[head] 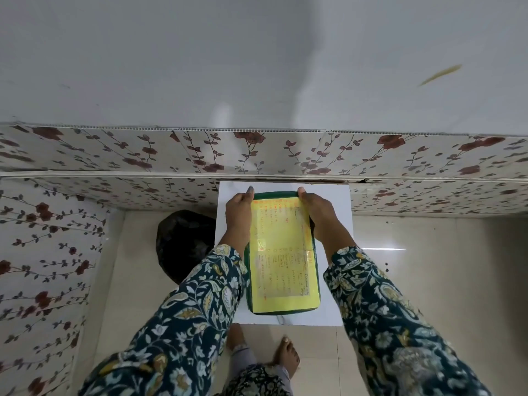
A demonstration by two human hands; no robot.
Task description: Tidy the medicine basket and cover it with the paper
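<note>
The green basket (315,270) sits between the two hands, on a white board (334,212), and the yellow paper (281,252) already lies flat over its top, hiding nearly all of the opening. Only a thin green rim shows around the sheet, so the contents cannot be seen and whether they are tidy cannot be told.

The left hand (238,215) curls around the far left corner, thumb on top at the paper's edge and the other fingers hidden down the side. The right hand (317,214) mirrors it at the far right corner, thumb on the rim, fingers wrapped down the wall. Both look closed on the basket, pinning the sheet.

Covering looks essentially done. What seems left is squaring the paper, pressing its edges down, and letting go.

A dark bag (183,241) lies just outside the left wrist.
</note>
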